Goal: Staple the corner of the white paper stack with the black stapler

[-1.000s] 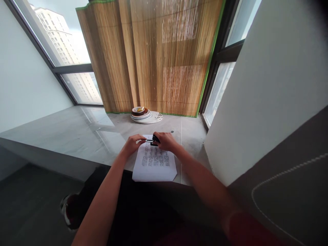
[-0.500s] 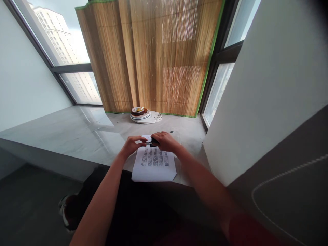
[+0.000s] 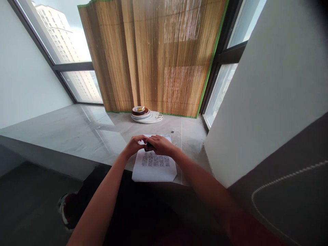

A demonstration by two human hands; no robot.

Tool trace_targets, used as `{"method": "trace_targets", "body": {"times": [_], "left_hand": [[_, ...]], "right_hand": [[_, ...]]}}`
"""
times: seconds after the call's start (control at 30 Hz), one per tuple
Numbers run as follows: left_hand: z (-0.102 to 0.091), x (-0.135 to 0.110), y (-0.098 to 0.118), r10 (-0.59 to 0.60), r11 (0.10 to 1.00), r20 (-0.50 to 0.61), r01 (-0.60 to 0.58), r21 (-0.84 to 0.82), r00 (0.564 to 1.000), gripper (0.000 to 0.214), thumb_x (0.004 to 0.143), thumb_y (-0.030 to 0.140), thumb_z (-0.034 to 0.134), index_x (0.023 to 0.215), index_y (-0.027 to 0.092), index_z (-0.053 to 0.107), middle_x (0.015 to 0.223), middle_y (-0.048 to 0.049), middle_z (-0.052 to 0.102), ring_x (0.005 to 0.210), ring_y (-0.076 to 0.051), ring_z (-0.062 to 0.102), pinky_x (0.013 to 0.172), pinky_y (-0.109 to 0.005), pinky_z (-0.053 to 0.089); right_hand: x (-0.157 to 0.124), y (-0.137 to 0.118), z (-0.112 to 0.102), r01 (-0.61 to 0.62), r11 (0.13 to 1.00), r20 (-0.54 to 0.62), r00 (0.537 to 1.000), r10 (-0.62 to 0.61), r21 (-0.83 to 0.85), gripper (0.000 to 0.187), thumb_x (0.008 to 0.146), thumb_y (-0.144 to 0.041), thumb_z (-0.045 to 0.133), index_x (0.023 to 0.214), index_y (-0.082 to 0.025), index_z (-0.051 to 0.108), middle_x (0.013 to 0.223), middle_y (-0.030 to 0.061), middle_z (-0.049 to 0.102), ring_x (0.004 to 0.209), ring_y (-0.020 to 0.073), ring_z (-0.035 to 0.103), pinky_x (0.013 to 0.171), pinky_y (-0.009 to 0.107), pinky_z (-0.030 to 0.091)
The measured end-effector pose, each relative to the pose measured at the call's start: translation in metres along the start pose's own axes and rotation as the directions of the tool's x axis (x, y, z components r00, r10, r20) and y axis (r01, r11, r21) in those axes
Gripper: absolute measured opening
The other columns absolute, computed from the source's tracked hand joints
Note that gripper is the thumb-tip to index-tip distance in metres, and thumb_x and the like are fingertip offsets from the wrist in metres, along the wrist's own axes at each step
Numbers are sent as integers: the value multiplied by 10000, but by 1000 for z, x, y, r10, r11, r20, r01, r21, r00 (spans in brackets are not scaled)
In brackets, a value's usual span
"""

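Note:
A white sheet of printed paper (image 3: pixel 155 165) lies at the near edge of a grey stone ledge (image 3: pixel 77 133). Above its far end my right hand (image 3: pixel 160 145) is closed round a small black stapler (image 3: pixel 148 145), most of it hidden by my fingers. My left hand (image 3: pixel 134 145) meets it from the left, fingers curled and pinching at the same stapler. Both hands touch each other over the paper's top.
A stack of plates and bowls (image 3: pixel 143 114) sits at the back of the ledge, under a bamboo blind (image 3: pixel 153 58). A small dark bit (image 3: pixel 172 132) lies on the ledge beyond the paper. A white wall (image 3: pixel 256 95) closes the right side. Windows stand behind.
My hands have drawn closer together and a little nearer to me over the paper. The stapler, plainly seen before with a metal part sticking out, is now almost covered by my fingers.

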State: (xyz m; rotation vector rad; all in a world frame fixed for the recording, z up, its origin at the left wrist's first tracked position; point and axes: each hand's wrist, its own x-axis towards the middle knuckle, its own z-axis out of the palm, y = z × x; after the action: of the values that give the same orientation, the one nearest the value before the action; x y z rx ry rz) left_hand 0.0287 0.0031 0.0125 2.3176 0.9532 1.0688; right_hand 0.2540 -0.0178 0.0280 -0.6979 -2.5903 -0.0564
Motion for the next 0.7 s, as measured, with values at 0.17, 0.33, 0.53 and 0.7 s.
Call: {"method": "trace_targets", "body": {"times": [0.17, 0.33, 0.53, 0.7], "left_hand": [[-2, 0, -2, -1, 999, 70, -2, 42, 998, 96, 758, 201, 784, 812, 173, 710, 812, -1, 707, 806, -173, 629, 737, -267, 498], [-2, 0, -3, 2, 997, 122, -11, 71, 993, 106, 743, 195, 792, 795, 177, 701, 814, -1, 715, 813, -187, 644, 783, -294, 506], [-3, -1, -2, 38, 997, 103, -45, 65, 994, 111, 773, 201, 795, 834, 183, 704, 799, 11, 684, 781, -165, 624, 738, -265, 495], [-5, 0, -5, 28, 994, 64, -34, 101, 998, 183, 778, 241, 815, 936, 195, 735, 855, -3, 710, 828, -181, 645, 800, -297, 526]], "right_hand": [[0, -3, 2, -15, 1000, 65, 998, 16, -10, 296, 929, -124, 636, 1213, -177, 569, 1085, 98, 688, 1017, 238, 633, 879, 334, 431], [0, -5, 2, -18, 1000, 104, 994, 17, 3, 222, 967, -182, 631, 1184, -174, 580, 1097, 101, 688, 1007, 234, 635, 885, 333, 432], [0, -4, 0, -27, 1000, 82, 996, 28, -8, 298, 942, -151, 648, 1228, -178, 570, 1095, 95, 694, 1011, 235, 641, 862, 327, 423], [0, -5, 0, -51, 998, 44, 998, 52, -29, 403, 948, -174, 659, 1327, -186, 522, 1117, 93, 704, 1049, 242, 646, 833, 327, 411]]}}
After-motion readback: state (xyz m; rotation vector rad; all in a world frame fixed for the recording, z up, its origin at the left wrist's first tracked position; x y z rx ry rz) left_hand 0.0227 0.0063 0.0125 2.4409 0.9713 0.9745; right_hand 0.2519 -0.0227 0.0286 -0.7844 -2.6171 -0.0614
